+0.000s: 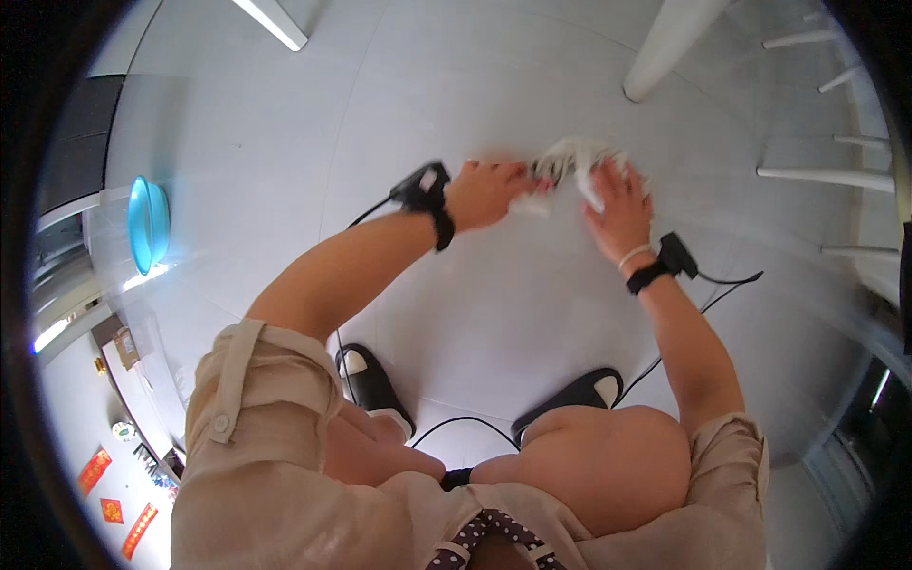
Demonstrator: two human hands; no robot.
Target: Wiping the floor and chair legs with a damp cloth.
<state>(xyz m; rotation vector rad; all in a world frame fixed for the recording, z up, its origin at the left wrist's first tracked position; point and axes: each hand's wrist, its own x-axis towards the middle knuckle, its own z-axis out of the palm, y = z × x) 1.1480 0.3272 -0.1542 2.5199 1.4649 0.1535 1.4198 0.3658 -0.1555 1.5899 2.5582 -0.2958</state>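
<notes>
Both of my hands are low over the pale grey tiled floor (456, 306), in front of my feet. A bundle of off-white strands, perhaps a mop head or tasselled cloth (570, 160), lies between them. My right hand (621, 203) rests on its right part with the fingers spread over it. The fingers of my left hand (491, 187) are at its left end, near a dark and red part; motion blur hides the exact grip. A small pale piece (531, 206) shows just below the left fingertips. Each wrist wears a black strap with a box and cable.
A turquoise basin (148, 225) stands at the far left. White furniture legs stand at the top, including a thick one (662, 53), with several more (826, 173) at the right. Black cables (467, 419) run near my black slippers (374, 388).
</notes>
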